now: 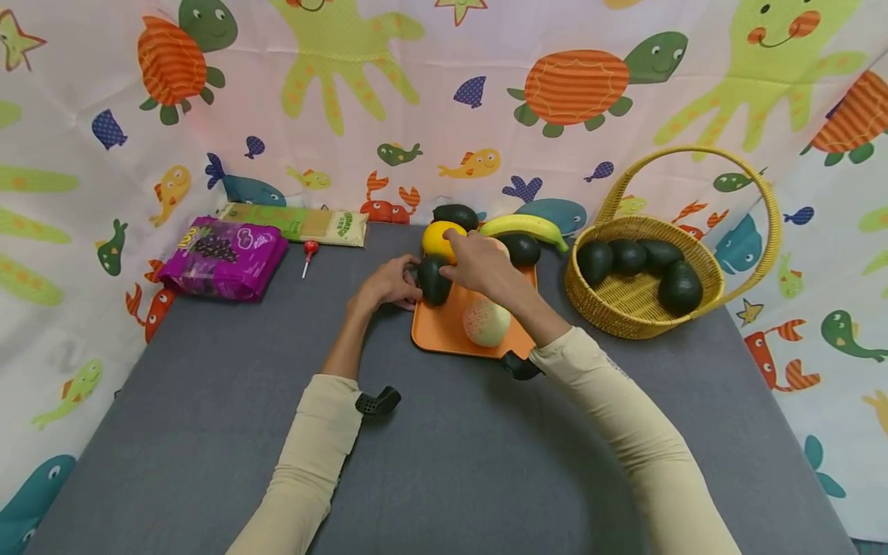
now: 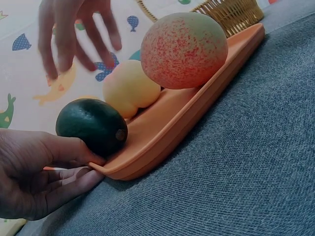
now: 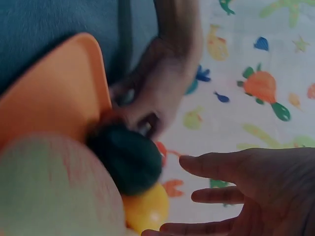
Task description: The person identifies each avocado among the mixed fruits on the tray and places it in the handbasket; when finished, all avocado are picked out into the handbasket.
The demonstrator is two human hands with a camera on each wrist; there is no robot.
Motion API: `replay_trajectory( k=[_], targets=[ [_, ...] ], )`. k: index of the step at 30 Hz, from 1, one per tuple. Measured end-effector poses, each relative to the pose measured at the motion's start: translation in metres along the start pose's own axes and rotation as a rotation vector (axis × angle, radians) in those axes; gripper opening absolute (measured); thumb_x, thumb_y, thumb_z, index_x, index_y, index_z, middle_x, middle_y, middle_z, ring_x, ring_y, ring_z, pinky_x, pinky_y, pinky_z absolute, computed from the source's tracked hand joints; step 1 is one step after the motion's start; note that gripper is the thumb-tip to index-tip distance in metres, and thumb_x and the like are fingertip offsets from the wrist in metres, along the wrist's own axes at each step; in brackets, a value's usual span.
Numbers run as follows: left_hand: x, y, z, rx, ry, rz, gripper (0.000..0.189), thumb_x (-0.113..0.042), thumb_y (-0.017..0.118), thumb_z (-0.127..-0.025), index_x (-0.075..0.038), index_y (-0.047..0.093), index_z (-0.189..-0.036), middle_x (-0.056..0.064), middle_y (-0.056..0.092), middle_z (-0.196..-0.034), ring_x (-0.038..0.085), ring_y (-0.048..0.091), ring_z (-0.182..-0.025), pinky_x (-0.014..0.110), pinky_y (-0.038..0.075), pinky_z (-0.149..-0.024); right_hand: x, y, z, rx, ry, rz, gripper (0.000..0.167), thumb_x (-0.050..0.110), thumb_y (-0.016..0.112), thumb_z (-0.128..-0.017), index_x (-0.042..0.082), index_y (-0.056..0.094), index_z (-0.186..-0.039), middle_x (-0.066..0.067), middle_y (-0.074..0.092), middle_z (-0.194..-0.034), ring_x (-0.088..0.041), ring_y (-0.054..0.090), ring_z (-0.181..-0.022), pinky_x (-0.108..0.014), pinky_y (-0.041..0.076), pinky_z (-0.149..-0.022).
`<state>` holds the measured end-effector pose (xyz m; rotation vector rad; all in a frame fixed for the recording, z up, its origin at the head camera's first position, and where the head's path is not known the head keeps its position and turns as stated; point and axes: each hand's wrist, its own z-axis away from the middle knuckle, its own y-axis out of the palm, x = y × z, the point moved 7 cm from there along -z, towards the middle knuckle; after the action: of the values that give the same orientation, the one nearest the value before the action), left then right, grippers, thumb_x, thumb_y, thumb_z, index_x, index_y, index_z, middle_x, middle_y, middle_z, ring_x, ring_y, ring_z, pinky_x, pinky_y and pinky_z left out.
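My left hand pinches the left rim of an orange tray, its thumb over the edge and fingers beneath in the left wrist view. Beside that thumb, a dark green avocado lies in the tray. Over the tray hovers my right hand, fingers spread and holding nothing, as the right wrist view confirms. A large speckled peach sits near the tray's front. Toward the back are a yellow fruit, a banana and more avocados. A paler peach is partly hidden by my right hand in the head view.
Right of the tray stands a wicker basket with several avocados and a tall handle. At back left lie a purple grape-printed bag, a green-and-beige packet and a red lollipop. A printed cloth surrounds the grey table.
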<state>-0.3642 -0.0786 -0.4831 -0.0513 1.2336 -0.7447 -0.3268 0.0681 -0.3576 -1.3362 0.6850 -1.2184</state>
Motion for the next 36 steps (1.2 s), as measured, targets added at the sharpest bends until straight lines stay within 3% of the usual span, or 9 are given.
replay_trajectory(
  k=[7,13,18,28,36],
  targets=[
    [0.001,0.001,-0.002,0.003,0.0,0.002,0.072,-0.002,0.072,-0.092,-0.008,0.04,-0.156,0.013,0.062,-0.098,0.013,0.068,-0.068,0.028,0.066,-0.064,0.016,0.031,-0.022,0.082,0.009,0.027,0.064,0.035,0.068,-0.102,0.008,0.043,-0.155,-0.023,0.057,-0.143,-0.033,0.066,-0.112,-0.043,0.062,-0.093],
    [0.001,0.003,-0.002,0.004,0.007,-0.014,0.073,-0.001,0.072,-0.091,-0.007,0.039,-0.156,0.011,0.064,-0.096,0.012,0.069,-0.067,0.028,0.066,-0.064,0.017,0.046,-0.028,0.084,0.017,0.016,0.057,0.034,0.07,-0.101,0.01,0.048,-0.148,-0.025,0.058,-0.137,-0.039,0.065,-0.111,-0.047,0.063,-0.091],
    [0.001,0.002,-0.002,-0.004,0.011,-0.013,0.072,-0.001,0.071,-0.092,-0.007,0.039,-0.157,0.012,0.064,-0.097,0.012,0.068,-0.067,0.028,0.066,-0.064,0.016,0.049,-0.029,0.053,-0.001,-0.031,0.052,0.029,0.071,-0.1,0.009,0.051,-0.144,-0.024,0.058,-0.131,-0.038,0.063,-0.105,-0.044,0.062,-0.088],
    [0.0,0.001,-0.001,0.001,0.008,-0.01,0.072,-0.002,0.072,-0.092,-0.007,0.04,-0.155,0.012,0.061,-0.096,0.012,0.069,-0.066,0.028,0.066,-0.064,0.022,0.038,-0.02,-0.029,-0.057,-0.042,0.049,0.026,0.072,-0.099,0.009,0.053,-0.142,-0.024,0.057,-0.128,-0.036,0.065,-0.098,-0.043,0.063,-0.083],
    [-0.001,0.0,0.001,0.0,0.0,-0.01,0.067,-0.006,0.075,-0.093,-0.008,0.044,-0.152,0.012,0.065,-0.096,0.014,0.07,-0.067,0.028,0.066,-0.067,0.009,0.0,0.004,-0.079,-0.01,-0.078,0.064,0.029,0.07,-0.099,0.015,0.044,-0.156,-0.026,0.049,-0.143,-0.034,0.068,-0.092,-0.044,0.064,-0.085]
  ],
)
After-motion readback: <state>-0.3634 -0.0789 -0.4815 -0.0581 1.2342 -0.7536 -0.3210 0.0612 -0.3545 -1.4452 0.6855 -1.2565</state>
